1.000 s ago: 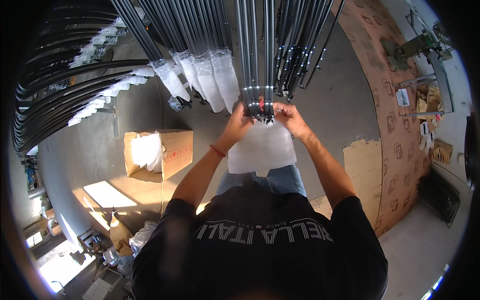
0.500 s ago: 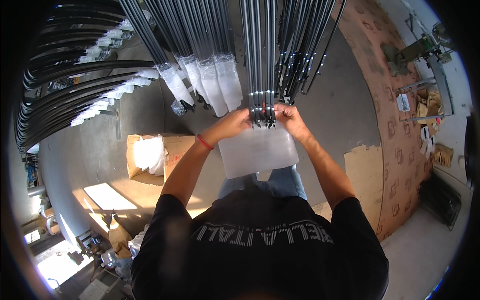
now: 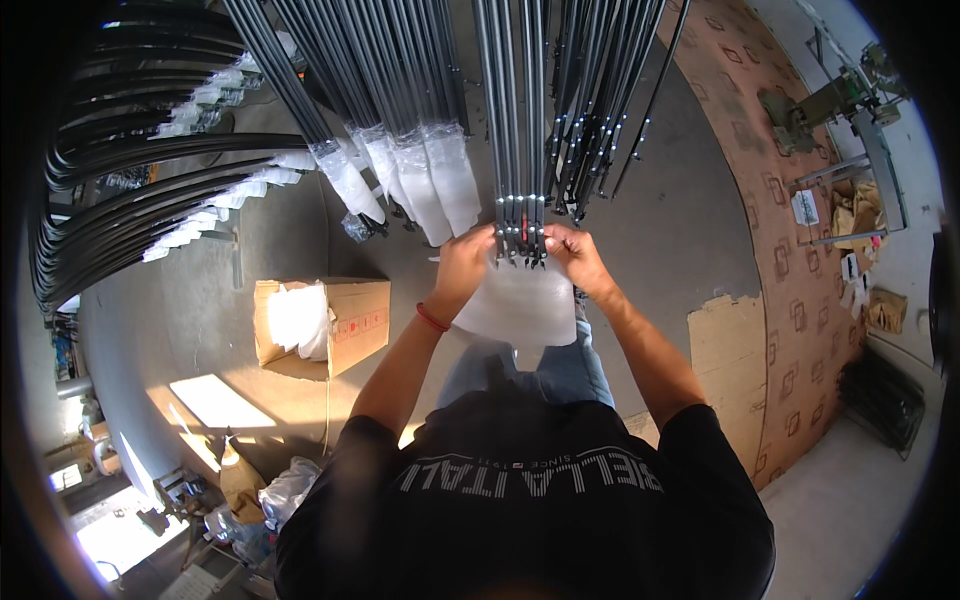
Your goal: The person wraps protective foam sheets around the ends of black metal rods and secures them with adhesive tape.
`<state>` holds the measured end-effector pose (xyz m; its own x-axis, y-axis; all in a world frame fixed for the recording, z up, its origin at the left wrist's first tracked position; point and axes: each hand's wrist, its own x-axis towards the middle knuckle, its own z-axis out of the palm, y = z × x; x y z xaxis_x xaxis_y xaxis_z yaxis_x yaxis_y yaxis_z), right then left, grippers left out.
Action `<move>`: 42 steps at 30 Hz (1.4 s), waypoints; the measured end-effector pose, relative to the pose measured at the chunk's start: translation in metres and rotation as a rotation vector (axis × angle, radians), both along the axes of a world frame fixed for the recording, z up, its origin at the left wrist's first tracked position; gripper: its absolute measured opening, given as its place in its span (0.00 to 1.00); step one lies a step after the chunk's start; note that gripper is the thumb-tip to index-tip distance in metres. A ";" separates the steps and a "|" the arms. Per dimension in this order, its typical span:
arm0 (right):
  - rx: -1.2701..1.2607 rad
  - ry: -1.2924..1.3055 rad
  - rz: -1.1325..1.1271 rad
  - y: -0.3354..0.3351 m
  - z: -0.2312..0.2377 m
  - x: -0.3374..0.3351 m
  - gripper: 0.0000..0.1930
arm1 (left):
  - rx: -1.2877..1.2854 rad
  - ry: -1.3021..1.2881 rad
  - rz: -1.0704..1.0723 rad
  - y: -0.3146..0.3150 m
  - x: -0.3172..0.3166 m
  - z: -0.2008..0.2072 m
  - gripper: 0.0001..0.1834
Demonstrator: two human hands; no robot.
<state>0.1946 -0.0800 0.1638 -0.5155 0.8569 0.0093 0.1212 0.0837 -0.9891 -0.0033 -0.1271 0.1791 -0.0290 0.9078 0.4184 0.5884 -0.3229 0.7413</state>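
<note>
White sheet (image 3: pixel 522 308) | held: left fingers (image 3: pixel 482 240), right fingers (image 3: pixel 563 240) | at black rods (image 3: pixel 516 140)

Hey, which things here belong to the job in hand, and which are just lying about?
Part of the job:
White sheet
Black rods, ends between the left hand and right hand
Likely the white-wrapped rods

Apparently lying about:
Brown bag
Clear plastic
Flat cardboard
</note>
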 end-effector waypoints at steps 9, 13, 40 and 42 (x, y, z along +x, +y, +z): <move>0.127 0.011 -0.229 -0.001 -0.012 -0.007 0.11 | -0.103 -0.204 0.035 0.022 -0.002 0.006 0.09; 0.129 -0.155 -0.239 0.009 0.012 -0.004 0.08 | -0.163 -0.345 -0.001 0.031 -0.005 0.004 0.10; 0.185 -0.052 -0.334 0.038 0.029 -0.022 0.08 | -0.322 -0.211 -0.127 0.040 -0.016 0.005 0.07; 0.130 -0.057 -0.301 0.039 0.035 -0.022 0.09 | -0.322 -0.220 -0.157 0.041 -0.015 0.008 0.07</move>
